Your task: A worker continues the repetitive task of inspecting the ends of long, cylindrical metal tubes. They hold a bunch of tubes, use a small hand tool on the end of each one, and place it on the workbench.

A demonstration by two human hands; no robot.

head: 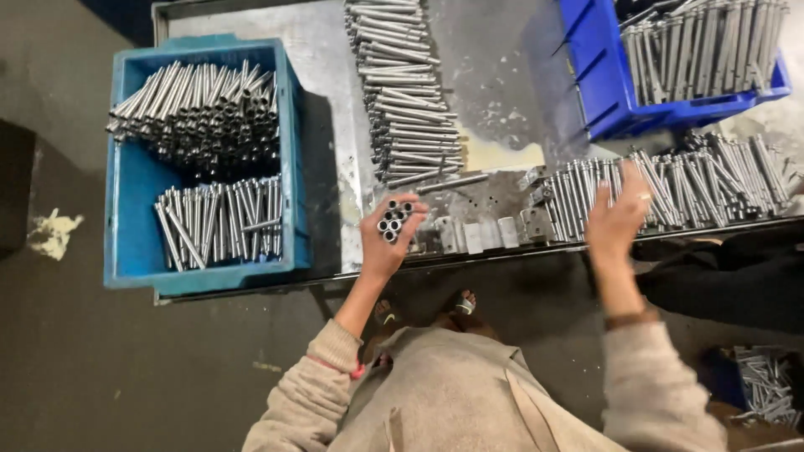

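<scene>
- A small bundle of short, hollow, silver metal tubes [394, 219] is held end-on in the left hand [387, 243], just above the near edge of the grey, worn metal workbench [494, 84]; the fingers are curled closed around the bundle, with the open tube ends facing up.
- The right hand [617, 219] is blurred; it is seen with fingers spread fairly wide over a row of silver rods laid side by side [670, 188] along the bench's near edge. Whether a rod is touched or pinched cannot be told.
- A few small grey metal blocks [486, 232] are set between the two hands, at the bench edge.
- A long stack of silver rods lying crosswise [402, 92] is piled up the middle of the bench, beyond the left hand.
- A light blue plastic crate [126, 176] is stood at the left end; two batches of silver tubes [205, 167] are packed in it, one heaped at the far side, one laid flat nearer. Bare floor of the crate is left at its left side.
- A dark blue plastic bin [599, 79] is stood at the far right, filled with upright-stacked silver rods [703, 46].
- Judged from the layout: a good share is already crated, while many loose pieces remain on the bench and in the right-hand bin, so the work appears partway through, with much left.
- A pile of more metal pieces [766, 389] is seen low at the right, near the floor.
</scene>
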